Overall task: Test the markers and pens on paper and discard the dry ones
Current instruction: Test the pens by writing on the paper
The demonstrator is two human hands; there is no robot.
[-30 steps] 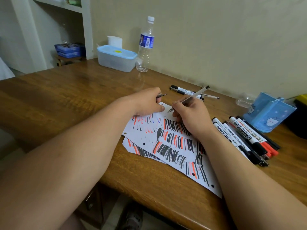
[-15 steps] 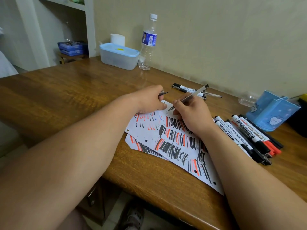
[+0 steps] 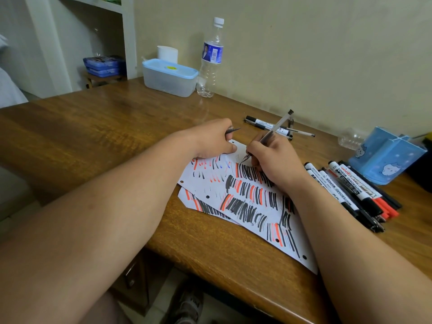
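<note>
Where a white punched paper sheet [image 3: 211,190], covered in black and orange-red test strokes, lies on the brown wooden counter [image 3: 93,136], a slim clear-barrelled pen [image 3: 278,123] is gripped between the thumb and fingers of the right hand [image 3: 278,162]. The pen is held tilted, its tip set on a bare patch near the sheet's far corner, where faint thin lines are seen. The heel of the right hand is rested on the strokes. The left hand [image 3: 214,141] is clenched round a small dark pointed piece [image 3: 232,130], which sticks out of the fist towards the wall; whether it is a cap cannot be told. The thumb side of the left hand is pressed on the sheet's far corner. A second marked white sheet [image 3: 187,199] is partly covered by the first.

To the right, near the right forearm, a row of black and red whiteboard markers [image 3: 350,192] is laid side by side, and a light blue pen holder [image 3: 385,157] stands just beyond them. Several thin pens [image 3: 268,126] are laid near the wall. Farther left, a clear plastic water bottle [image 3: 211,59] stands beside a translucent box with a blue lid [image 3: 169,77].
</note>
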